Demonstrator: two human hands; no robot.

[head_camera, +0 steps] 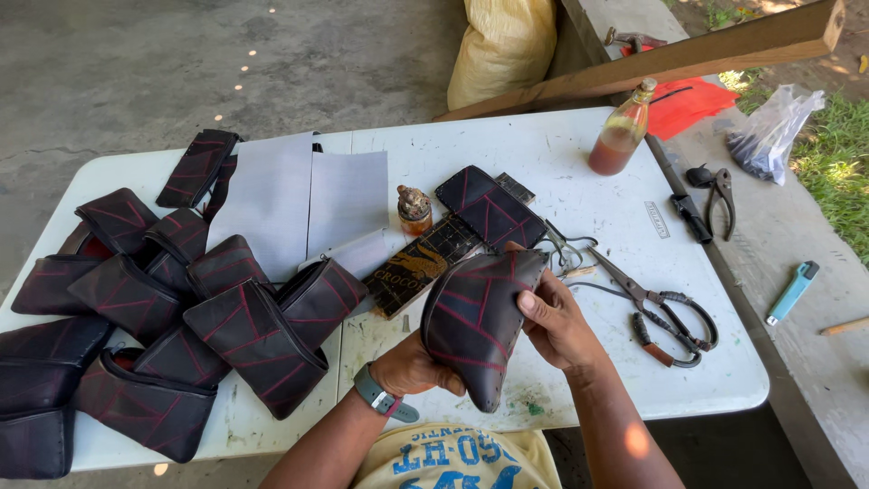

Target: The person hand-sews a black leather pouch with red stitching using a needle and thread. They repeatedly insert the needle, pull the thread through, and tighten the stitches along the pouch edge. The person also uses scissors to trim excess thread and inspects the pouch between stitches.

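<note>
Both hands — left hand [412,369] and right hand [554,319] — have their grip clamped on a dark pouch [475,321] above the desk [579,172]; a loosened hold could drop it onto the scissors [656,308].

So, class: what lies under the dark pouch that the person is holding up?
Under the pouch shows the white table. Both hands grip it, left and right. Whatever lies straight beneath the pouch is covered.

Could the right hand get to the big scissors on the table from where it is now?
Probably yes. The scissors lie in the open just beside the right hand, with bare table between, but that hand is holding the dark pouch and would have to let go.
</note>
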